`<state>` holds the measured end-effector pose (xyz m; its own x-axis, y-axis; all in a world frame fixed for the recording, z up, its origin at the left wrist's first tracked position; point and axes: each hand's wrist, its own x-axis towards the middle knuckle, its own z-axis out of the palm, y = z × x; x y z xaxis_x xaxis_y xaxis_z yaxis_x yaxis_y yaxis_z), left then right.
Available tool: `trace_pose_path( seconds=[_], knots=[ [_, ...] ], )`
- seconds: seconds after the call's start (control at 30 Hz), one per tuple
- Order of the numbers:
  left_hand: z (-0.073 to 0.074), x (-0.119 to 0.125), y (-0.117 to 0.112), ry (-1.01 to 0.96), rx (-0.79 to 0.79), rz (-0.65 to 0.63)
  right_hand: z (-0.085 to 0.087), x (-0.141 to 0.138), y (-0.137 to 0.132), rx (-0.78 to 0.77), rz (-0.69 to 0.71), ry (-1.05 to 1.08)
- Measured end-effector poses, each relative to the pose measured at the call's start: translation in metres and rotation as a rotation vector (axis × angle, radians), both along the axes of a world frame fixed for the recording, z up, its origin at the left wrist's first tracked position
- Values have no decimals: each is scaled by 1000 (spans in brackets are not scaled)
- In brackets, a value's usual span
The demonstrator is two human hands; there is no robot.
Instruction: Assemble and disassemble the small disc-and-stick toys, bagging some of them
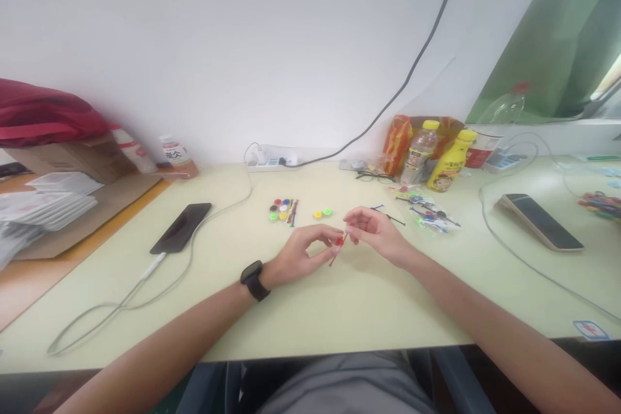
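Observation:
My left hand (310, 252), with a black watch on its wrist, pinches a small red disc-like piece (338, 242) between thumb and fingers. A thin red stick (332, 261) slants past that piece, and my right hand (373, 233) grips its upper end between thumb and fingertips. Whether the stick passes through the red piece I cannot tell. Behind the left hand lie several coloured discs (278, 208) beside a row of thin coloured sticks (293, 212). A yellow and a green disc (326, 211) sit just beyond both hands.
Small plastic packets (431, 210) lie right of the hands, with glasses (376, 176) and bottles (447, 162) behind. A phone (181, 228) on a charging cable (191, 259) is at left, another phone (541, 223) at right. A power strip (272, 160) stands against the wall.

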<state>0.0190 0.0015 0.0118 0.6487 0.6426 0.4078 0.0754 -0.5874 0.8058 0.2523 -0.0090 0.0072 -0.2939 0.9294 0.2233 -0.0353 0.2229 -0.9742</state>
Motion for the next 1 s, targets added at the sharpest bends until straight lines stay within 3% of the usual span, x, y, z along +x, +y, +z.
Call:
trace_pose_path(
  seconds=[0.23, 0.4, 0.57, 0.73, 0.87, 1.0],
  knots=[
    [-11, 4, 10, -159, -232, 47, 2, 2, -4, 320, -263, -256],
    [-12, 4, 15, -249, -388, 91, 1, 5, -9, 383, -140, -339],
    [-9, 4, 16, -284, -455, 114, -3, 5, -9, 296, -69, -295],
    [-4, 4, 15, -303, -468, 107, 0, 14, -3, 124, 181, -324],
    [-4, 5, 14, -315, -471, 107, 4, 12, -1, 137, 92, -190],
    [-7, 5, 15, -304, -478, 115, 4, 3, -4, 50, 67, -71]
  ],
)
